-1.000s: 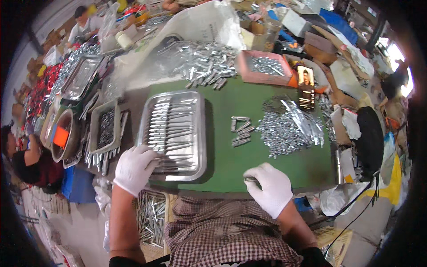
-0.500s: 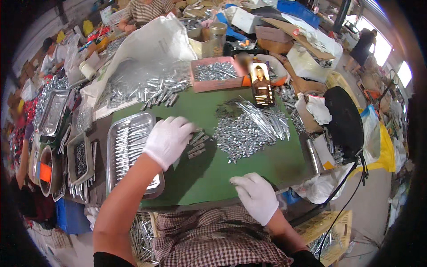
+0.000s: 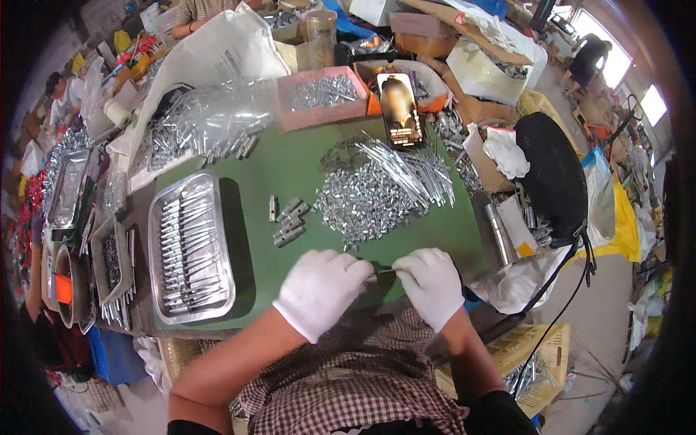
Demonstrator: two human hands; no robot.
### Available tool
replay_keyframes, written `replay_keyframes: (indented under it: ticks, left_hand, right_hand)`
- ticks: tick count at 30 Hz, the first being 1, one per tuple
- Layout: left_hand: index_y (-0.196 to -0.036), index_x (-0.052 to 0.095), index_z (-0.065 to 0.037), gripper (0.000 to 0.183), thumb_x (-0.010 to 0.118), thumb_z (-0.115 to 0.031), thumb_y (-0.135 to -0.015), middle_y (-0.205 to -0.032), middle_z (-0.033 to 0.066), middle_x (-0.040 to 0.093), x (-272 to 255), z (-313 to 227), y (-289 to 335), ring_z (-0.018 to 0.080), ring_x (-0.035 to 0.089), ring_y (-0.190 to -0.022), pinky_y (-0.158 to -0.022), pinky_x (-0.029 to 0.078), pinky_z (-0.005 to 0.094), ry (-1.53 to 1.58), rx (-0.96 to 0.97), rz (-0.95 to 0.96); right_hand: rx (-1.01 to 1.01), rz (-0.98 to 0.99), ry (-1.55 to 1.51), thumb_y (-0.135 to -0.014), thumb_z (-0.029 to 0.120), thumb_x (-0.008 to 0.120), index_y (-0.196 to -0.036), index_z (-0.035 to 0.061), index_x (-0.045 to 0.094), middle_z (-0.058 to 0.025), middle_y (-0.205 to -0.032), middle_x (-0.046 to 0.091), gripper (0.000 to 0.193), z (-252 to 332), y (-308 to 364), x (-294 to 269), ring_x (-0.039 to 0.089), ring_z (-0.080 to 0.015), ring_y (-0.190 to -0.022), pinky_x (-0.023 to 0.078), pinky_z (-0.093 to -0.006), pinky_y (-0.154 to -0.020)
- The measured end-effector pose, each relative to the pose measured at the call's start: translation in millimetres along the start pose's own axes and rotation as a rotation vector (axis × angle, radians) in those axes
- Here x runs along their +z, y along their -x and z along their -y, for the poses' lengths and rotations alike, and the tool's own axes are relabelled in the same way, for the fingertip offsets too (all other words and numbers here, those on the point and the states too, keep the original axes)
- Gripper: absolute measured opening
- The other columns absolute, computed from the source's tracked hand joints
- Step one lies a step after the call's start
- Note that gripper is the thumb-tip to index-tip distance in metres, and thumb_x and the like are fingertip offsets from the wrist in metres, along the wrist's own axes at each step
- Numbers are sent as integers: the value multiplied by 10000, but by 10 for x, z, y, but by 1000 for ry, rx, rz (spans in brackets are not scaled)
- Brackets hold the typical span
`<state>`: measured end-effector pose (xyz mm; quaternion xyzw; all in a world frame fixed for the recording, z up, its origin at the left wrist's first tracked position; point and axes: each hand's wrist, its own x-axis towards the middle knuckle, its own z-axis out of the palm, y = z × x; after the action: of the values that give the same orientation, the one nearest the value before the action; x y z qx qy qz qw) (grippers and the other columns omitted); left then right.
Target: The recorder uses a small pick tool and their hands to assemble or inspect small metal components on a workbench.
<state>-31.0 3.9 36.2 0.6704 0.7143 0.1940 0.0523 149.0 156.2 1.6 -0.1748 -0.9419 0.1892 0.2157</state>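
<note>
Both my white-gloved hands meet low over the green tabletop [image 3: 264, 174], near its front edge. My right hand [image 3: 433, 286] is closed, pinching a thin metal rod [image 3: 386, 270] that points toward the left. Opposite it, my left hand [image 3: 326, 290] is closed around a small metal piece at its fingertips, mostly hidden by the glove. Just beyond lie several short metal sleeves [image 3: 291, 225]. A heap of small metal parts [image 3: 366, 203] sits to their right, with long thin rods [image 3: 406, 174] across its far side. At the left, a metal tray [image 3: 226, 279] bears a row of rods fitted with sleeves.
A pink bin [image 3: 322, 114] of metal parts and a lit phone [image 3: 400, 112] stand at the back. Loose sleeves [image 3: 230, 143] lie by a plastic bag. A black bag [image 3: 551, 181] borders the right edge; a small parts bin [image 3: 112, 257] stands left. Other people are farther off.
My left hand has come from beside the tray and sleeves to the front, meeting my right hand. Both have drawn together around the metal pieces. The view has shifted slightly.
</note>
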Motion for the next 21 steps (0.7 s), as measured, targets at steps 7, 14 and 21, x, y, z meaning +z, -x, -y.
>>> replay_keyframes:
  ticks: [7,14,21]
  left_hand:
    - [-948,702,-125,170,771,-175,-800,-922,57,659,374,-23,194,302,627,-888,-802,491,439,155,-187,-218]
    - [-909,694,-157,145,770,-176,-787,-870,29,646,424,-52,181,272,636,-820,-744,493,430,119,-172,-310]
    - [-890,689,-110,177,792,-100,-746,-879,49,658,414,-75,155,304,622,-824,-727,476,436,154,-190,-304]
  right_hand:
    - [-5,9,-9,-856,136,697,-934,155,689,-28,-932,667,81,-19,-49,23,615,-280,-959,450,-438,-873]
    - [2,21,-34,-855,131,704,-926,145,714,-35,-926,679,73,16,-26,-4,607,-286,-945,441,-421,-875]
    - [-15,58,-20,-858,144,709,-943,160,706,-21,-933,677,87,-1,-54,10,612,-275,-958,444,-422,-890]
